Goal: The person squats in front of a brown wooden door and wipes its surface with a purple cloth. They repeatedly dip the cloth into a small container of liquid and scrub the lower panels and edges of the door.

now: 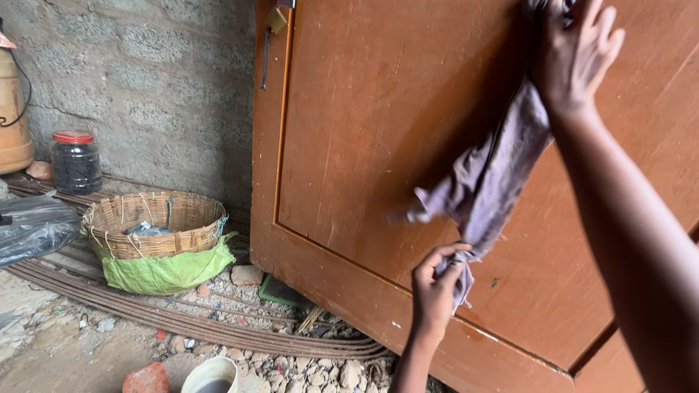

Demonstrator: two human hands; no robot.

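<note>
A brown wooden door (378, 124) fills the middle and right of the view. My right hand (575, 54) is raised high and presses the top of a grey-purple cloth (488, 178) flat against the door panel. The cloth hangs down and to the left along the wood. My left hand (435, 287) reaches up from below and pinches the cloth's lower end between fingers and thumb. Both hands hold the same cloth, stretched between them.
A woven basket (153, 222) on a green sack (167, 269) sits on the ground at left. Behind it stand a dark jar with a red lid (74, 160) and a black plastic bag (33, 229). Metal rods (182, 324) lie across rubble; a white cup (212, 376) is near.
</note>
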